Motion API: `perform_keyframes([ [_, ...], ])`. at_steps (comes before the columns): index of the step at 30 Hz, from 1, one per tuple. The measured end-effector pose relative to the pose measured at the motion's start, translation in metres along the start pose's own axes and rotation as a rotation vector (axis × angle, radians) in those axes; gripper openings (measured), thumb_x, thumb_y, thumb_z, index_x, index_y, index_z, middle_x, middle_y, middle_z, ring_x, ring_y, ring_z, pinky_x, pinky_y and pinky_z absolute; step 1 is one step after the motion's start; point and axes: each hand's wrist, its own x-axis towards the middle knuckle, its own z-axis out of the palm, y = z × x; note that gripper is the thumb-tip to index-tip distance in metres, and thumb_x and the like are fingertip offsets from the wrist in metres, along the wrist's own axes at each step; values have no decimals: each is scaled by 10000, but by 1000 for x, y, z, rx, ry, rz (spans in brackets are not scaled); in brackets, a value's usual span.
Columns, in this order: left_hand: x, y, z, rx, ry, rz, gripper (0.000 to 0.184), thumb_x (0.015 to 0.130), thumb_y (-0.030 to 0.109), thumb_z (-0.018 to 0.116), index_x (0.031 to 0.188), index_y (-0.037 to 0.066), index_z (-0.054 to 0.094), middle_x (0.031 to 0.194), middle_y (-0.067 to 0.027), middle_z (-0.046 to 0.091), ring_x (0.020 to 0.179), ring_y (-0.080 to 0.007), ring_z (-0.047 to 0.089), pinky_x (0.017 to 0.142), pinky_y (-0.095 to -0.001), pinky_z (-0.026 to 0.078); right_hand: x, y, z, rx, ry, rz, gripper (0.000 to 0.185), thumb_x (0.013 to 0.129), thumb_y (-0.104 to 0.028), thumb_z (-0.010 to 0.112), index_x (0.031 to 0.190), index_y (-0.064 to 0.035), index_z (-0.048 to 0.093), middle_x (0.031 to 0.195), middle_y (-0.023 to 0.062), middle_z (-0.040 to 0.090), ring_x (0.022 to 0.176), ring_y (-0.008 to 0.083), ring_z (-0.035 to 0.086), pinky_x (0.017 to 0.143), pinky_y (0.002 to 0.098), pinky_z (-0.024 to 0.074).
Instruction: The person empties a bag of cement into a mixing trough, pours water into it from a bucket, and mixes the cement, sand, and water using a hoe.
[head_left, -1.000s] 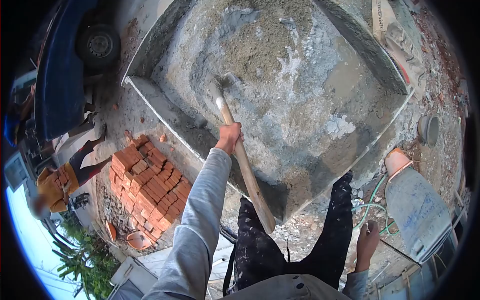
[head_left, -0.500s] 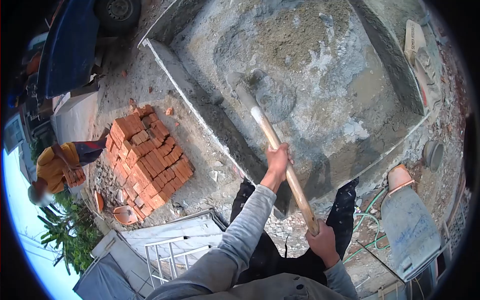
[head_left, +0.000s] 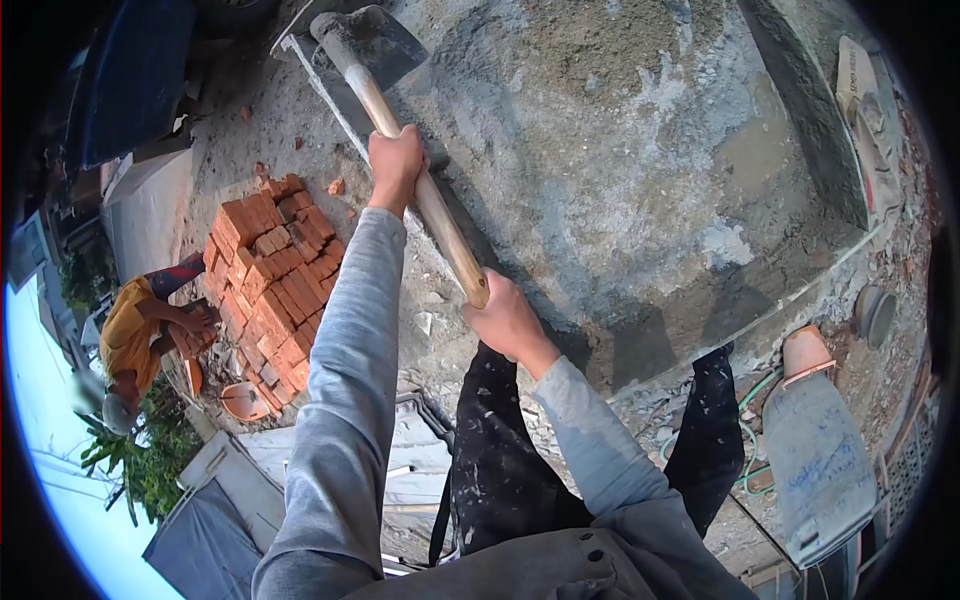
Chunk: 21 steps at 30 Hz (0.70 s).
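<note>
I hold a hoe point(head_left: 445, 228) with both hands, its metal blade raised over the far left corner of a mortar trough point(head_left: 870, 235). Gripping the wooden handle at about its middle, my left hand point(head_left: 396, 165) is closed. My right hand point(head_left: 502, 318) is wrapped around the handle's near end. Grey wet mortar and sandy mix point(head_left: 600, 190) cover the trough floor, with a browner heap toward the far side. The blade's underside is partly hidden by its angle.
A stack of red bricks point(head_left: 275, 275) stands left of the trough. Beyond it a person in a yellow shirt point(head_left: 130, 330) holds bricks. To the right are an orange bucket point(head_left: 805, 355), a grey board point(head_left: 820, 460), a green hose point(head_left: 757, 480) and a cement bag point(head_left: 857, 85).
The hoe has moved from the mortar in the middle to the far left, its blade now lifted. Both my hands went up and left with it. The person in yellow shifted slightly.
</note>
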Motion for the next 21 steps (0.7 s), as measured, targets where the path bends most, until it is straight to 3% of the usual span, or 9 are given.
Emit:
perform_keyframes([
  [3, 10, -8, 18, 233, -95, -297, 246, 786, 175, 500, 602, 13, 526, 574, -108, 565, 452, -209, 531, 448, -379, 446, -3, 0, -1, 4, -55, 47, 387, 714, -183, 620, 980, 82, 528, 789, 270, 598, 778, 385, 607, 689, 406, 472],
  [4, 3, -26, 28, 126, -192, -329, 205, 783, 138, 472, 646, -2, 533, 577, -101, 564, 464, -226, 546, 457, -385, 452, -12, 3, -16, -11, -104, 109, 399, 709, -189, 628, 974, 92, 528, 767, 259, 599, 732, 347, 619, 668, 398, 476],
  [6, -29, -52, 68, 142, -65, -416, 156, 784, 109, 464, 757, -34, 521, 560, -100, 540, 474, -241, 550, 460, -395, 455, -55, 10, -54, 94, -185, 305, 453, 712, -222, 609, 996, 119, 514, 951, 315, 588, 960, 418, 579, 803, 415, 470],
  [7, -66, -48, 76, 87, -96, -454, 236, 756, 115, 535, 826, -107, 572, 643, -127, 598, 522, -223, 602, 484, -348, 492, -80, 20, -64, 66, -177, 308, 448, 713, -225, 612, 991, 113, 516, 949, 311, 588, 941, 420, 582, 790, 418, 470],
  [9, -118, -59, 98, 21, -193, -523, 238, 757, 108, 521, 835, -113, 563, 633, -138, 582, 510, -239, 585, 468, -369, 466, -122, 33, -95, 77, -172, 362, 430, 713, -227, 622, 971, 102, 520, 937, 305, 586, 906, 421, 587, 765, 424, 468],
  [14, -233, -70, 117, -329, -265, -679, 132, 801, 118, 536, 802, -7, 493, 597, -72, 487, 459, -188, 484, 418, -353, 425, -229, 30, -164, 22, -127, 325, 392, 695, -215, 647, 928, 74, 520, 846, 273, 584, 808, 422, 590, 721, 428, 467],
  [16, -298, -46, 107, -444, -294, -791, 86, 822, 96, 519, 789, 42, 460, 608, -46, 435, 470, -168, 443, 421, -333, 418, -276, 21, -188, 7, -152, 434, 390, 691, -221, 647, 947, 45, 523, 802, 254, 591, 788, 416, 595, 711, 438, 476],
  [18, -348, -41, 109, -512, -336, -897, 89, 835, 94, 507, 784, 74, 437, 620, -30, 401, 494, -153, 417, 440, -319, 409, -320, 37, -204, -261, -155, 366, 364, 688, -233, 657, 946, -14, 524, 749, 228, 603, 744, 403, 610, 677, 459, 489],
  [21, -391, -22, 113, -697, -367, -963, 127, 843, 119, 512, 764, 86, 419, 610, -22, 383, 503, -150, 401, 468, -316, 394, -350, 50, -230, -390, -203, 487, 354, 678, -251, 673, 936, -65, 517, 692, 187, 609, 683, 389, 614, 637, 480, 494],
])
